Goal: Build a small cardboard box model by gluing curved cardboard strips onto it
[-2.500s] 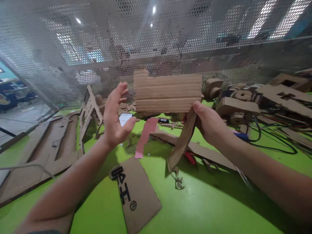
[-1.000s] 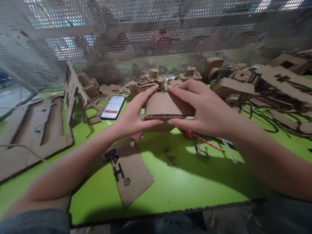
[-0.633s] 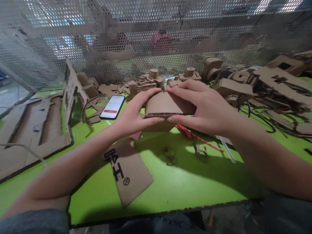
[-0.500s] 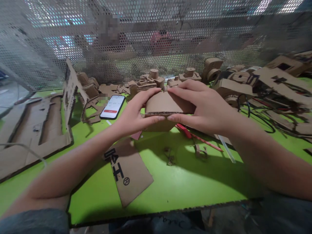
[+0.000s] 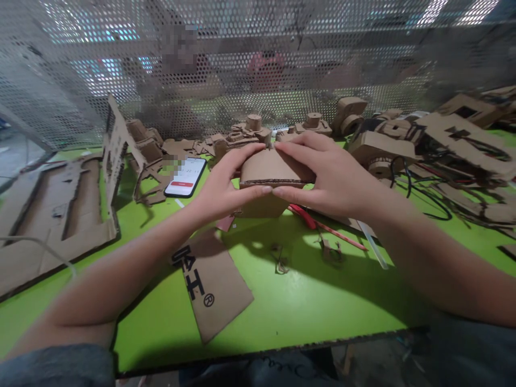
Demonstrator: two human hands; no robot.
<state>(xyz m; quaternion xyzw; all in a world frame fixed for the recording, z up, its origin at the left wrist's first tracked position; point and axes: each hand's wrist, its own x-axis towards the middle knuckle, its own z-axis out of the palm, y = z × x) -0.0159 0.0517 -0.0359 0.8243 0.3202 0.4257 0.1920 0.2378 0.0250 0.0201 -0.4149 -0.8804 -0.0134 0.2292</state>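
A folded piece of brown corrugated cardboard [image 5: 266,167] is held above the green table [image 5: 306,301] between both hands. My left hand [image 5: 226,185] grips its left side, thumb under the near edge and fingers over the top. My right hand [image 5: 330,177] grips the right side the same way, the two thumbs almost touching at the front edge. A red tool handle [image 5: 303,214] and a thin red stick [image 5: 342,236] lie on the table just below my right hand.
A printed cardboard sheet [image 5: 212,287] lies near the front edge. A phone [image 5: 185,176] lies left of my hands. Cut-out cardboard panels [image 5: 60,209] fill the left side. Small cardboard models [image 5: 245,131], black cables [image 5: 427,199] and a perforated metal screen [image 5: 258,64] stand behind.
Earlier my right hand alone held the cardboard up flat with the left hand open. Now both hands grip it, folded and lowered; in the last second my thumbs have closed together.
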